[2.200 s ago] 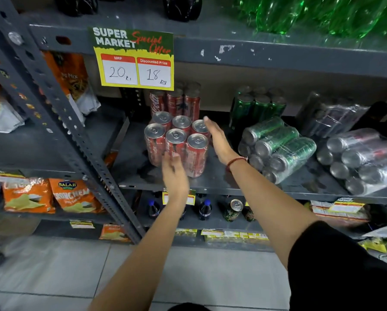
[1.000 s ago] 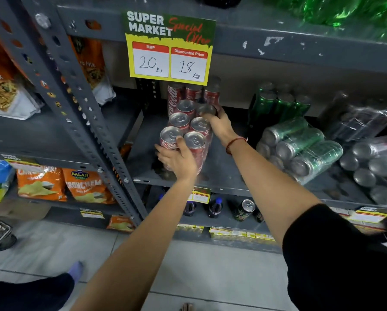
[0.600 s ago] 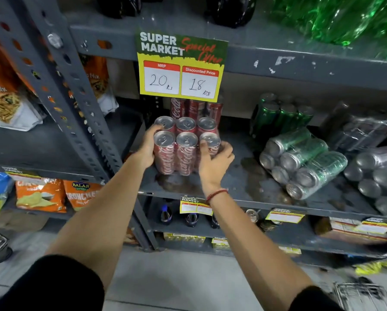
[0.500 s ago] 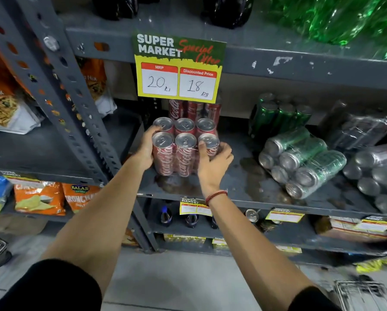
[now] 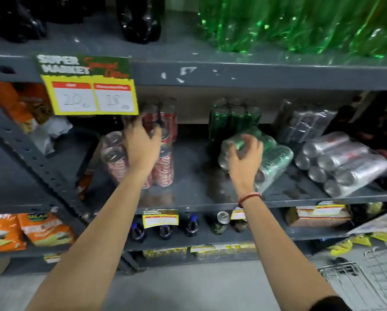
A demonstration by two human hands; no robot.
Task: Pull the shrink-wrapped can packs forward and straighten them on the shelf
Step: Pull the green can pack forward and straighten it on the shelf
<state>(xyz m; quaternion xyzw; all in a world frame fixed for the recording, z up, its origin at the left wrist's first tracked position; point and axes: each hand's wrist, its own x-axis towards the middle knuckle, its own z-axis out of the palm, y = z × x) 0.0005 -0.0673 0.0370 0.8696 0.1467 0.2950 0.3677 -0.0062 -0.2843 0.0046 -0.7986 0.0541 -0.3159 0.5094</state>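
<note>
A shrink-wrapped pack of red cola cans (image 5: pixel 163 167) stands upright near the front left of the grey shelf (image 5: pixel 194 189). My left hand (image 5: pixel 140 144) lies over its top, fingers apart, reaching back toward a second red pack (image 5: pixel 169 117) behind it. A wrapped pack of green cans (image 5: pixel 275 158) lies on its side mid-shelf. My right hand (image 5: pixel 246 156) is at its near end with fingers spread and curled; a firm grip is not visible. An upright green pack (image 5: pixel 233 117) stands behind. A silver can pack (image 5: pixel 345 162) lies on its side at the right.
A yellow price sign (image 5: pixel 89 90) hangs from the upper shelf edge above the red cans. Green bottles (image 5: pixel 300 23) stand on the shelf above. A slanted perforated post (image 5: pixel 30 158) borders the left. Small bottles (image 5: pixel 165 230) fill the shelf below, and a wire basket (image 5: pixel 356 283) sits on the floor at right.
Both hands have let go of the front red pack. My left hand moved up over its top, and my right hand moved right to the lying green pack.
</note>
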